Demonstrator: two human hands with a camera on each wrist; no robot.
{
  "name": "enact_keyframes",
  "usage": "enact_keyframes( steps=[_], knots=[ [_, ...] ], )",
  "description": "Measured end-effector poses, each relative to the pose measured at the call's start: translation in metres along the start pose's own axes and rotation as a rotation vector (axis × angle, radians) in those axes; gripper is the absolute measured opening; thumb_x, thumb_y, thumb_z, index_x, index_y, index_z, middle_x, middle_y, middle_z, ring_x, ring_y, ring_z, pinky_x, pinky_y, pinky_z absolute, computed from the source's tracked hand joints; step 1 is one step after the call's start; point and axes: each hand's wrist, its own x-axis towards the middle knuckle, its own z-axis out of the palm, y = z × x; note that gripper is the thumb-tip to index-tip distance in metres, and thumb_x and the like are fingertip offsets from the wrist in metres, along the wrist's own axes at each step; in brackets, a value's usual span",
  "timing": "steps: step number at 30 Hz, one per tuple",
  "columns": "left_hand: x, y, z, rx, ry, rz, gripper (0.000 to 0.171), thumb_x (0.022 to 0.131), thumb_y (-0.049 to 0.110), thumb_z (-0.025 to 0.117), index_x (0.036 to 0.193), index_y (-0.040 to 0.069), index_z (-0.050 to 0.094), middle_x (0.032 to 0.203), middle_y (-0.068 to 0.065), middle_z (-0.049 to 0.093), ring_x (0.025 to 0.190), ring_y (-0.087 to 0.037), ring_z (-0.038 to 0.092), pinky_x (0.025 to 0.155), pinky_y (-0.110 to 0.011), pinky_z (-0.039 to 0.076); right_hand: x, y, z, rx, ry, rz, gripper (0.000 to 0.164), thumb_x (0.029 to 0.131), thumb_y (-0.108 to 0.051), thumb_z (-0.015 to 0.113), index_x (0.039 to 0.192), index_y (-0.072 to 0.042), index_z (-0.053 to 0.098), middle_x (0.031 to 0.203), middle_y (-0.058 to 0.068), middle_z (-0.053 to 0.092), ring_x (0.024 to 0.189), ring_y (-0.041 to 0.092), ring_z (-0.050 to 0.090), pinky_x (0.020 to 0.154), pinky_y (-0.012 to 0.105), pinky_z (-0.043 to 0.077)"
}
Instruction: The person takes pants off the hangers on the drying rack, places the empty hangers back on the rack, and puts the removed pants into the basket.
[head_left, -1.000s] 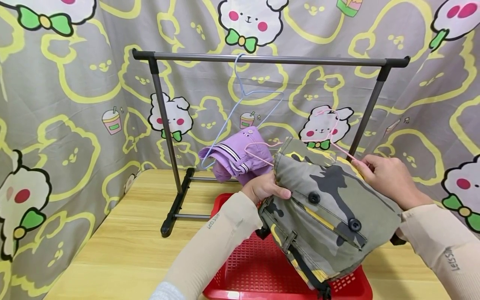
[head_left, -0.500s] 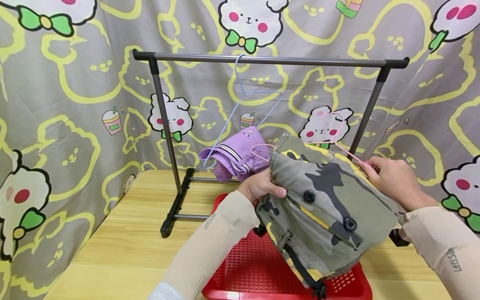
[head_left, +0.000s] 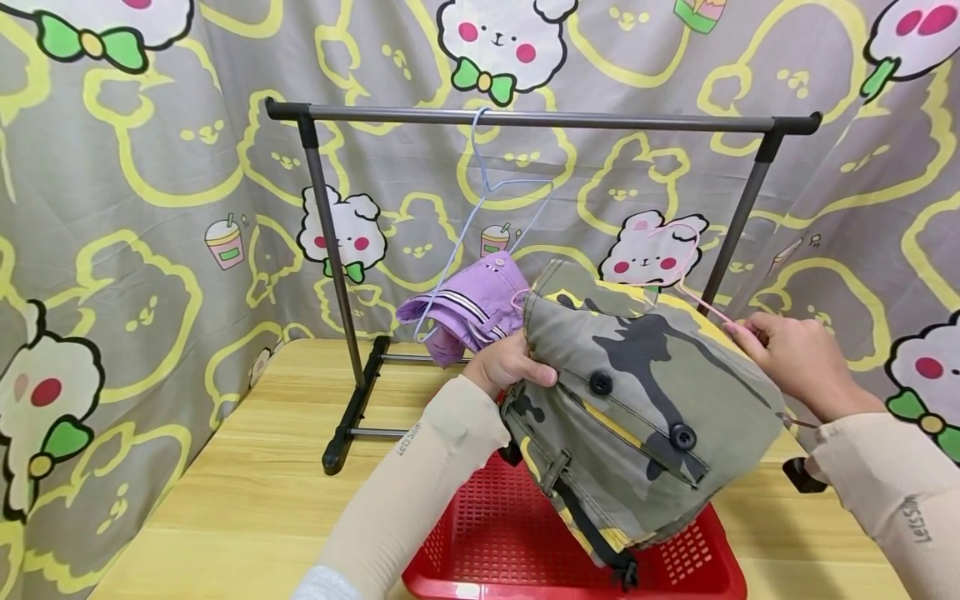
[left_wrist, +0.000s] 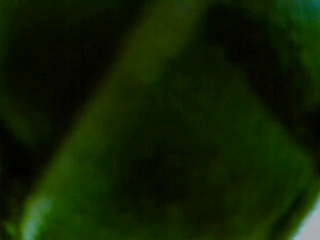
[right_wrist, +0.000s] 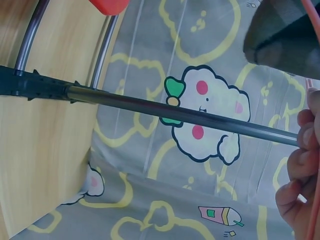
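Camouflage trousers, folded into a thick bundle with black buttons and a dangling strap, hang over the red basket. My left hand grips their left edge, thumb on the front and fingers hidden behind. A pink wire hanger runs behind and through the folded cloth; only its hook, right arm and a bit of the left end show. My right hand pinches the hanger's right arm, and the right wrist view shows its curled fingers. The left wrist view is too dark and blurred to read.
A dark metal clothes rack stands on the wooden table. From its bar hangs a blue hanger bearing folded purple trousers. Beneath the camouflage trousers sits the red perforated basket. A patterned curtain encloses the back and sides.
My left hand and the camouflage trousers have shifted left, covering most of the pink hanger's left end. My right hand has moved slightly right with the hanger.
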Motion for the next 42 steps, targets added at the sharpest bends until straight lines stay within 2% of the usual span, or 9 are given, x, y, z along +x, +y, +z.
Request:
enact_keyframes(
  steps=[5,12,17,20,25,27,42],
  knots=[
    [-0.0010,0.0005,-0.0005,-0.044,0.007,0.000,0.107,0.057,0.052,0.080,0.119,-0.017,0.027,0.104,0.009,0.054,0.095,-0.008,0.048,0.091,-0.026,0.034,-0.0003,0.0041,-0.0002,-0.033,0.037,-0.024,0.031,0.092,-0.032,0.052,0.077,-0.006,0.060,0.050,-0.002,0.044,0.047,0.019,0.041,0.047,0.032,0.029],
    [-0.0023,-0.0012,-0.0024,-0.050,0.002,0.010,0.108,0.057,0.053,0.080,0.119,-0.018,0.026,0.104,0.010,0.054,0.095,-0.007,0.048,0.092,-0.026,0.034,-0.0020,0.0078,-0.0023,0.021,0.011,0.025,0.040,0.093,-0.041,0.048,0.072,-0.008,0.058,0.048,-0.001,0.041,0.046,0.019,0.039,0.044,0.031,0.027],
    [-0.0028,-0.0025,-0.0032,-0.008,-0.003,-0.012,0.109,0.057,0.055,0.079,0.119,-0.018,0.028,0.103,0.011,0.054,0.095,-0.007,0.048,0.094,-0.027,0.033,-0.0030,0.0069,-0.0013,-0.004,0.048,-0.004,0.040,0.093,-0.037,0.048,0.065,-0.010,0.051,0.047,0.000,0.036,0.042,0.019,0.034,0.044,0.032,0.024],
    [-0.0026,-0.0038,-0.0037,0.012,-0.036,-0.040,0.108,0.057,0.056,0.078,0.118,-0.019,0.030,0.102,0.010,0.055,0.095,-0.007,0.049,0.095,-0.028,0.033,-0.0038,0.0061,-0.0009,-0.001,0.059,-0.006,0.039,0.094,-0.036,0.048,0.064,-0.010,0.050,0.047,0.000,0.035,0.042,0.019,0.033,0.044,0.032,0.023],
    [-0.0018,-0.0068,-0.0038,0.010,-0.096,-0.040,0.106,0.060,0.054,0.078,0.118,-0.020,0.030,0.104,0.010,0.056,0.097,-0.008,0.049,0.097,-0.031,0.032,-0.0037,0.0053,-0.0004,0.005,0.062,-0.003,0.039,0.093,-0.036,0.049,0.065,-0.010,0.051,0.048,0.000,0.036,0.042,0.019,0.033,0.043,0.032,0.023],
    [-0.0013,-0.0079,-0.0038,0.025,-0.101,-0.021,0.106,0.061,0.055,0.077,0.119,-0.020,0.029,0.106,0.009,0.055,0.099,-0.008,0.048,0.098,-0.032,0.030,-0.0037,0.0049,-0.0002,0.011,0.058,0.004,0.039,0.093,-0.037,0.048,0.066,-0.010,0.051,0.048,0.000,0.036,0.043,0.018,0.033,0.042,0.032,0.023],
    [-0.0014,-0.0052,-0.0053,0.121,-0.089,-0.024,0.110,0.059,0.061,0.075,0.120,-0.019,0.030,0.108,0.008,0.053,0.100,-0.007,0.047,0.100,-0.032,0.029,-0.0031,0.0023,-0.0034,0.010,0.045,0.025,0.040,0.093,-0.040,0.047,0.069,-0.009,0.052,0.049,0.001,0.037,0.045,0.020,0.034,0.040,0.032,0.024]
  ],
)
